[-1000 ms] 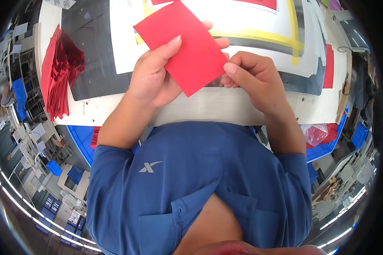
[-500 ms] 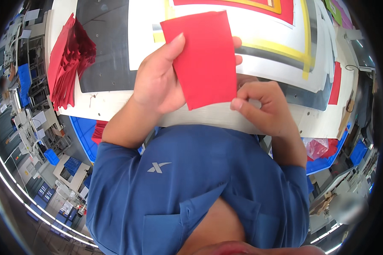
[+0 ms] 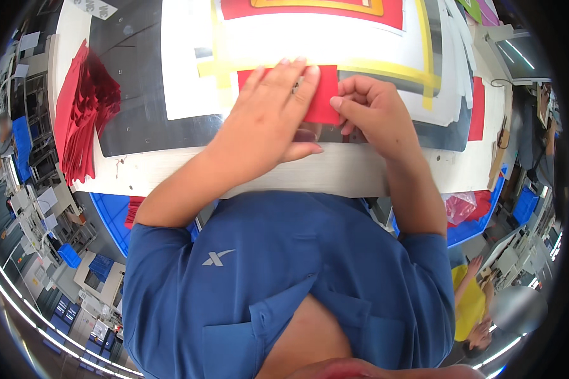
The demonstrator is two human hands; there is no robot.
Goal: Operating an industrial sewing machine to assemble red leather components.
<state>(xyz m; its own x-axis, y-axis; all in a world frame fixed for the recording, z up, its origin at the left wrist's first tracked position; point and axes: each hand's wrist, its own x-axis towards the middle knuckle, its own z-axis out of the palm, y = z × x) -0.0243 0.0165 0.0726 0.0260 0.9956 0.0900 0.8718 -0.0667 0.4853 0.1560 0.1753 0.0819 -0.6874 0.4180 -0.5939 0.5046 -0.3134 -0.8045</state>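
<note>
A flat red rectangular envelope lies level near the front edge of the work surface, over the lower strip of yellow tape. Stretched across its left part is my left hand, fingers extended and palm down, hiding much of it. A small dark mark shows between those fingers. My right hand pinches the envelope's right edge between thumb and curled fingers. Beneath it are white sheets edged with yellow tape, on a dark board.
A fanned stack of red envelopes stands at the left of the table. Another red sheet with a yellow-orange frame lies at the far side. Blue bins sit below the table. At the lower right is a person in yellow.
The envelope was held up upright and has come down flat on the work surface. My left hand has turned over onto its top. My right hand has moved up with its edge.
</note>
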